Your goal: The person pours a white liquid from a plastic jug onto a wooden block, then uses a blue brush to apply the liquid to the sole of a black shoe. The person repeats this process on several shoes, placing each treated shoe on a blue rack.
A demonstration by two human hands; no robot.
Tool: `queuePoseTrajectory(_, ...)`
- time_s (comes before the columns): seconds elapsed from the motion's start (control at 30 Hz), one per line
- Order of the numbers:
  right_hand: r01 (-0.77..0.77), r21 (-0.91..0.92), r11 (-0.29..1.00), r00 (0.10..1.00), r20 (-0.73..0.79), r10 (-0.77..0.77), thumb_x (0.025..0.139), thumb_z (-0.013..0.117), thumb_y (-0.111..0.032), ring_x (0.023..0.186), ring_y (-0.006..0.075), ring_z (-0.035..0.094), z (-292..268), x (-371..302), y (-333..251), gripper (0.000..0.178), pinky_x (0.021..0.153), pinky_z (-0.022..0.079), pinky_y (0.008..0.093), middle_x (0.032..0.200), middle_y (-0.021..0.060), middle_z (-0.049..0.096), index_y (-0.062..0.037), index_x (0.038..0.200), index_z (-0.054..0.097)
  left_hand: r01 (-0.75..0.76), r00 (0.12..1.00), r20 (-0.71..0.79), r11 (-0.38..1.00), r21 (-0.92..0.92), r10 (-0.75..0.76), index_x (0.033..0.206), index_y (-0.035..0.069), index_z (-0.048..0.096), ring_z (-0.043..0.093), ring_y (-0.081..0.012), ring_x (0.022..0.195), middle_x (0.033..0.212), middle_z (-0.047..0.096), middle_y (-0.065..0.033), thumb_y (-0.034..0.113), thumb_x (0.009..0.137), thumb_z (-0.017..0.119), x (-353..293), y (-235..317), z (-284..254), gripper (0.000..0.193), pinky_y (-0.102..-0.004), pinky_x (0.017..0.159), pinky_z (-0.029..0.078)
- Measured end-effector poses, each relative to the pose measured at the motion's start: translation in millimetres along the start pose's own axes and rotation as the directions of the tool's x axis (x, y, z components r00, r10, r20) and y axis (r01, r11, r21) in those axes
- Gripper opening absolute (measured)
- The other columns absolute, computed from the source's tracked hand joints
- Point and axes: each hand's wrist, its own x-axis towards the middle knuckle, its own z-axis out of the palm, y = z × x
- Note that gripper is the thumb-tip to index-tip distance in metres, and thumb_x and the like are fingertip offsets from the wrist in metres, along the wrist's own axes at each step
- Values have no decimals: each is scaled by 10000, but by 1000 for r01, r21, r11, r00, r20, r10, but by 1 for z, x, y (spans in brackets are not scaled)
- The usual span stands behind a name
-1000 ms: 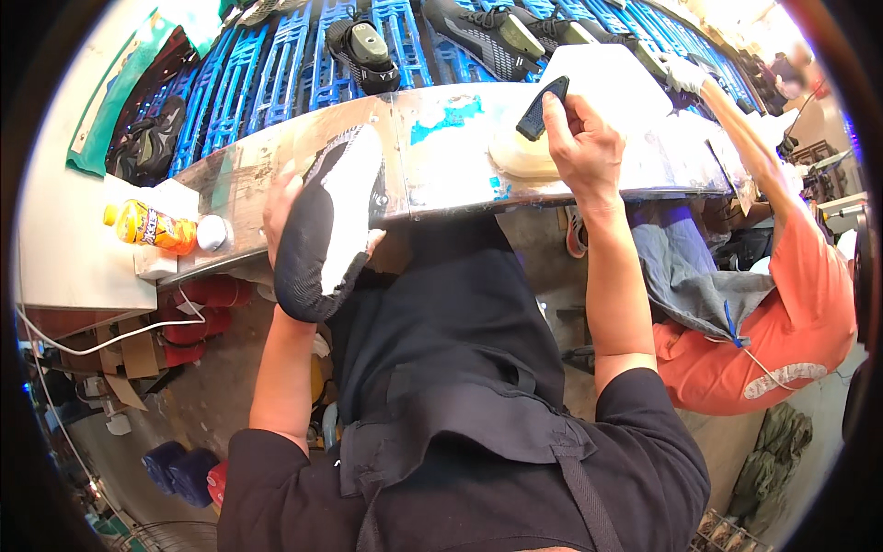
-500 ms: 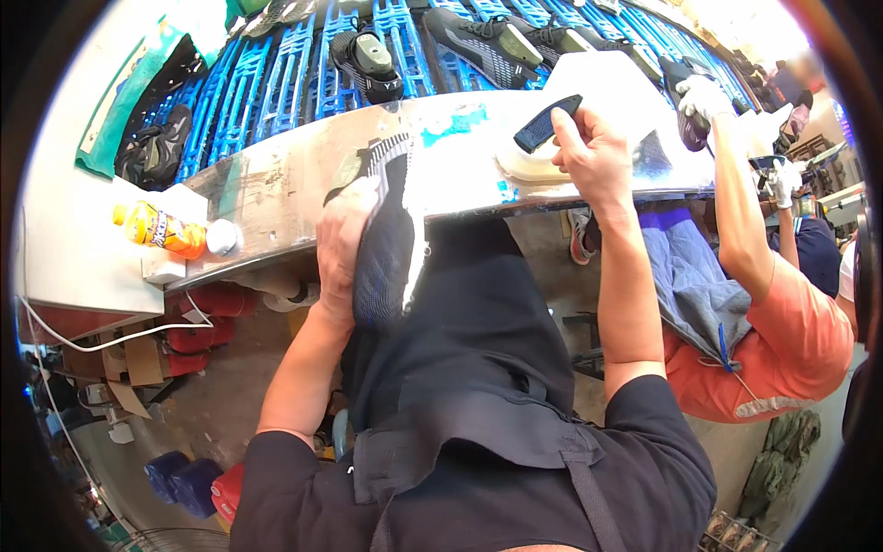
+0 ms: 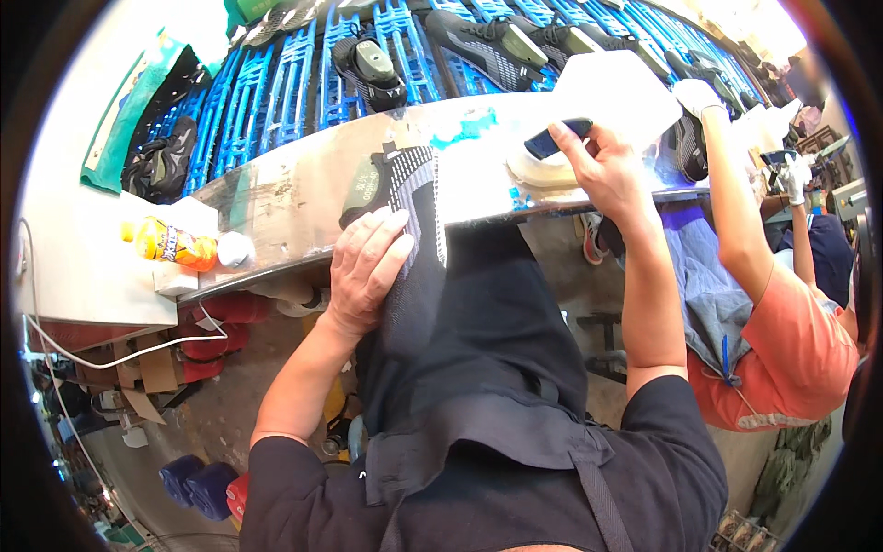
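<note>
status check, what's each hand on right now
Left hand flat on the black knit shoe upper at the metal bench edge. Right hand gripping a dark blue brush over the white sole. Nothing between them.

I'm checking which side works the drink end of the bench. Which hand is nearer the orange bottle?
Left. The left hand rests on the dark knit shoe upper, a short way right of the orange bottle. The right hand holds a dark brush much farther right.
</note>
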Motion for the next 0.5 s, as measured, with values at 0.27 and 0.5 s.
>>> queuePoseTrajectory(0.27, 102, 158, 982, 995, -5, -103, 1020, 764, -238, 847, 327, 748, 15, 10, 15, 241, 805, 582, 417, 981, 174, 790, -43, 1155, 803, 333, 875, -188, 836, -435, -447, 1442, -12, 601, 660, -424, 1277, 1390, 680, -223, 86, 947, 788, -27, -40, 29, 538, -529, 1113, 508)
queuePoseTrajectory(0.5, 202, 134, 970, 977, -96, -190, 979, 803, -265, 863, 334, 773, -4, 1, -1, 283, 828, 603, 436, 984, 200, 797, -18, 1116, 818, 244, 949, -207, 970, 0, -239, 1524, -11, 555, 640, -450, 1335, 1440, 664, -238, 259, 883, 858, -1, -12, 5, 759, -526, 1151, 482)
